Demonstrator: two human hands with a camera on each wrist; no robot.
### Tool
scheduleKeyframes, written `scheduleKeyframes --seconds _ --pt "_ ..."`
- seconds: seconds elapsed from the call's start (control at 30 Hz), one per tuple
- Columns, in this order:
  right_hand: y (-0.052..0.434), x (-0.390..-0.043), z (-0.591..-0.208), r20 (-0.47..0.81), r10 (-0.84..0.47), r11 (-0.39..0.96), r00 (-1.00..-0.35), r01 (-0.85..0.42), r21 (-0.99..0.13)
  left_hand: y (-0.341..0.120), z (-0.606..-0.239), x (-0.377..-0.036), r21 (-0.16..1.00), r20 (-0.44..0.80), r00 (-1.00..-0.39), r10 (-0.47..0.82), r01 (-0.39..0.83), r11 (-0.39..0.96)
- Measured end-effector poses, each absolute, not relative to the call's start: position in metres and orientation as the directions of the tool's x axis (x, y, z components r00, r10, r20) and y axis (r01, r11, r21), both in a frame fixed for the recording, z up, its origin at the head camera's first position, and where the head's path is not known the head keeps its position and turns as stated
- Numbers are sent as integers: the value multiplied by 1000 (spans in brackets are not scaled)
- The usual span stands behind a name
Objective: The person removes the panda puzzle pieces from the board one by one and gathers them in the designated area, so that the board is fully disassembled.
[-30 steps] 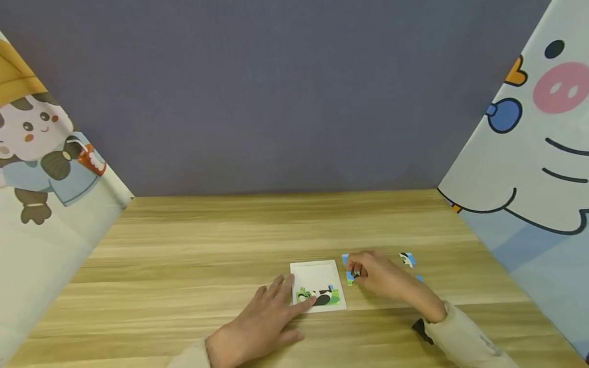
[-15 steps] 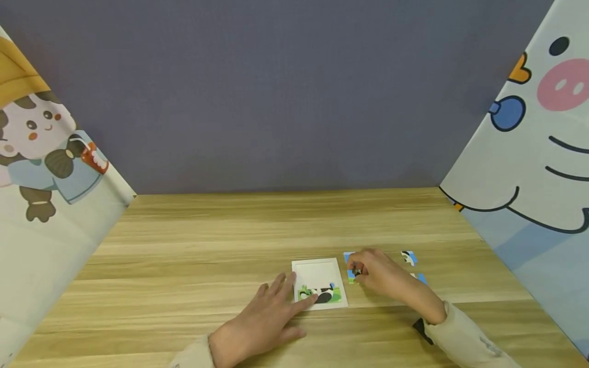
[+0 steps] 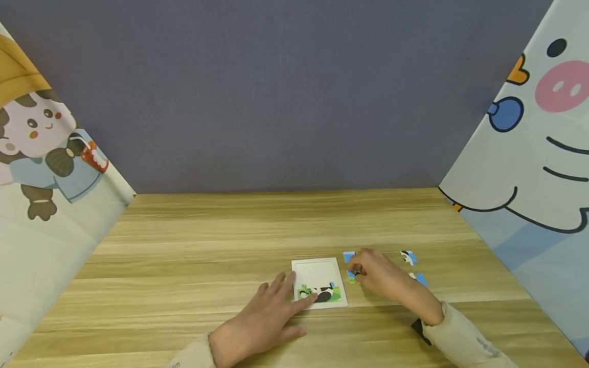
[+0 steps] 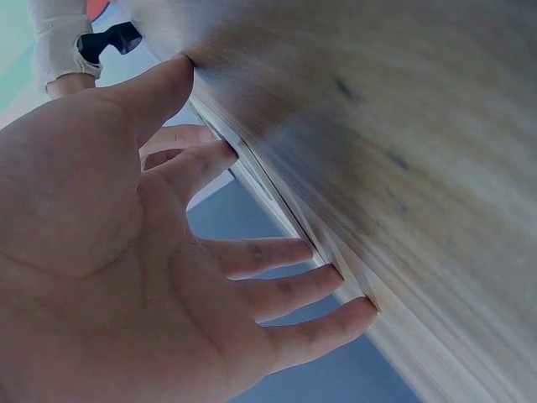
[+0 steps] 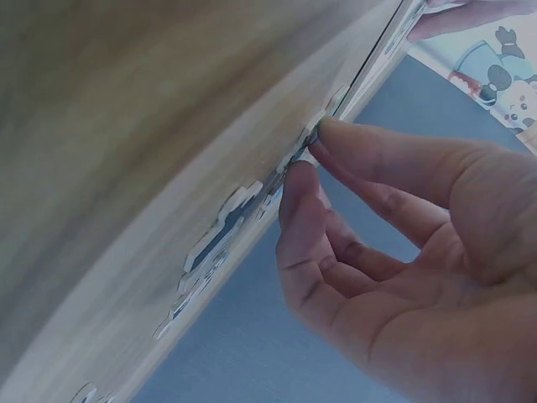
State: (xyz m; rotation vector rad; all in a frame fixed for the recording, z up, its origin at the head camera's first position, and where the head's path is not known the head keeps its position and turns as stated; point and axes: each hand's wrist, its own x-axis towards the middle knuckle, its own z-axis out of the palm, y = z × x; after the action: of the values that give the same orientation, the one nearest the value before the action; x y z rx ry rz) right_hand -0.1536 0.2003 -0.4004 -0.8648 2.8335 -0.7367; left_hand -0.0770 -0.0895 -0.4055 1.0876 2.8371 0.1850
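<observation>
A white square puzzle tray (image 3: pixel 315 269) lies on the table, its near part filled with pieces showing a black-and-white cow on green (image 3: pixel 327 294). My left hand (image 3: pixel 262 318) has its fingers spread, the index fingertip resting on the cow picture and other fingertips at the tray's left edge. Just right of the tray, my right hand (image 3: pixel 384 274) pinches a small dark puzzle piece (image 3: pixel 356 272) between thumb and fingertips, most of it hidden. In the right wrist view, the thumb and index finger (image 5: pixel 304 189) meet low over the tabletop.
Beside the right fingertips lie a blue piece (image 3: pixel 348 256) and a blue-and-green piece (image 3: pixel 352 278). Farther right are a blue, black and white piece (image 3: pixel 408 257) and another blue-and-white piece (image 3: pixel 421 278), partly behind the right wrist. A grey panel (image 3: pixel 285 102) stands behind the table.
The right fingertips shift slightly and the pinched piece shows at a different angle. My left hand stays put on the tray; the whole head view has shifted a little.
</observation>
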Motion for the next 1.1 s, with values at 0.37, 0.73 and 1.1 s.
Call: scheduleKeyframes --seconds 0.37,0.73,1.1 --pt "196 -150 -394 127 -590 680 -797 -576 -454 -86 -404 -81 135 -72 -747 660 649 749" --pt "172 -128 -398 5 -651 670 -759 -577 -467 -87 -404 -82 132 -53 -742 669 658 741" --pt "170 -119 -400 -23 -636 681 -771 -548 -486 -84 -404 -79 131 -31 -737 675 666 734"
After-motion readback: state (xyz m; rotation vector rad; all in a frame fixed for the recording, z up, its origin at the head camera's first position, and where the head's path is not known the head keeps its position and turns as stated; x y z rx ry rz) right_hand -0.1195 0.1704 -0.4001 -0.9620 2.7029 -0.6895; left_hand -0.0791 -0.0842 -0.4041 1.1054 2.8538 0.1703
